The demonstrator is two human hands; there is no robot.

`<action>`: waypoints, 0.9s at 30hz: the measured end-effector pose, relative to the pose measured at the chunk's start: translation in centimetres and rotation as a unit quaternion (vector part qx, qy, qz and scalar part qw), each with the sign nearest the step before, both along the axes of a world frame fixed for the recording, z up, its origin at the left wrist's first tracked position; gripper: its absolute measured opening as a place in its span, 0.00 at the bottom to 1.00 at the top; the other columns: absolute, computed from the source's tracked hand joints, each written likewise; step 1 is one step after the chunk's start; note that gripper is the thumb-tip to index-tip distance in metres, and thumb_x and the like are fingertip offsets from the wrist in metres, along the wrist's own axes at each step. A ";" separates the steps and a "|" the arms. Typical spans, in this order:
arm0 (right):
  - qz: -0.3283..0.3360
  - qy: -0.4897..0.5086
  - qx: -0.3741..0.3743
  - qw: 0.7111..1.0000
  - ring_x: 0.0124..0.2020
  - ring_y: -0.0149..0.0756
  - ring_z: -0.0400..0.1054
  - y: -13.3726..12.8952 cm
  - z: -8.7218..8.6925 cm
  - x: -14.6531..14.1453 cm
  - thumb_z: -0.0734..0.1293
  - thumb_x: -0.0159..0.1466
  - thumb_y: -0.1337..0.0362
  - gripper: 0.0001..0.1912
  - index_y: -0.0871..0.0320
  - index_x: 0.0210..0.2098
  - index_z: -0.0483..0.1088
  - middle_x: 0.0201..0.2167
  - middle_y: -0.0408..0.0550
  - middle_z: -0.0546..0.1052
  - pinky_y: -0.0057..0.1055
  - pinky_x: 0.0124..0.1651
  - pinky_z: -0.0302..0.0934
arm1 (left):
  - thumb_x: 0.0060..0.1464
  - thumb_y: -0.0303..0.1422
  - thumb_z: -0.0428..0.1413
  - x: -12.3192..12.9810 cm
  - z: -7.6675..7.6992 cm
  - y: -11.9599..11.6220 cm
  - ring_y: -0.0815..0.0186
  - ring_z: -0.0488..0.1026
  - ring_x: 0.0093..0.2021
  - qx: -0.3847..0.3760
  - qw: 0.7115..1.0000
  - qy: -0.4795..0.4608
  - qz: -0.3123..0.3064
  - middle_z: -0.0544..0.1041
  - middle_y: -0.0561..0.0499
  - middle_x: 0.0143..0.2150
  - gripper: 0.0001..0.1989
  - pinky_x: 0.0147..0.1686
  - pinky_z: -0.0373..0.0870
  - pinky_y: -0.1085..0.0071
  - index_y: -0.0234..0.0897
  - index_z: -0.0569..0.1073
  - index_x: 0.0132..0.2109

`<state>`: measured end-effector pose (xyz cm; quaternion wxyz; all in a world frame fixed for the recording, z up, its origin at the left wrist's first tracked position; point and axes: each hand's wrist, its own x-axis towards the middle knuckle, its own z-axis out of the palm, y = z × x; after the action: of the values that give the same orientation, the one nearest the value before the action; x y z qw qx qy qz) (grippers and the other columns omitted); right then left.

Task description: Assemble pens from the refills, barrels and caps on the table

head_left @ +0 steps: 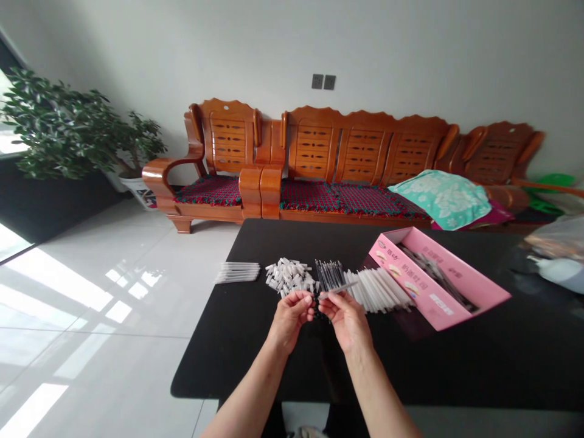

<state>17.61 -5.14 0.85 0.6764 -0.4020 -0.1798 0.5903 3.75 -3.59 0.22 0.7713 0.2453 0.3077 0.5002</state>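
My right hand pinches a slim whitish pen barrel, which slants up to the right. Close beside it, my left hand has thumb and fingers pressed together; what they hold, if anything, is too small to make out. Just beyond the hands lies a heap of short white pen caps. To its right is a row of dark pen refills, then a row of white pen barrels, both partly covered by my right hand. At the table's left, several white pens lie side by side.
A pink box with dark slim items inside stands on the black table at the right. A plastic bag and a white object lie at the far right. Behind is a wooden sofa with a turquoise cushion.
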 end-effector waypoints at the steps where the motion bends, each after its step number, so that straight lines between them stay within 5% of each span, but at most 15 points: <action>1: -0.004 -0.005 0.002 1.000 0.26 0.34 0.76 0.0 0.1 -0.2 0.80 0.45 0.67 0.12 0.62 0.27 0.76 0.26 0.51 0.82 0.26 0.30 0.73 | 0.40 0.34 0.71 0.0 0.0 0.0 0.77 0.70 0.22 0.000 1.000 -0.002 0.002 0.75 0.52 0.26 0.17 0.24 0.69 0.81 0.29 0.77 0.35; 27: -0.026 -0.061 0.010 0.998 0.26 0.35 0.76 0.1 0.0 -0.5 0.80 0.46 0.66 0.13 0.62 0.28 0.75 0.26 0.49 0.81 0.28 0.31 0.73 | 0.41 0.36 0.69 0.6 -0.2 0.0 0.74 0.70 0.22 0.046 0.997 0.049 0.023 0.75 0.52 0.25 0.15 0.25 0.69 0.77 0.30 0.76 0.33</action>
<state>17.16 -5.09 0.84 0.6830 -0.4352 -0.2162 0.5453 4.36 -3.59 0.04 0.7314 0.2972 0.3278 0.5189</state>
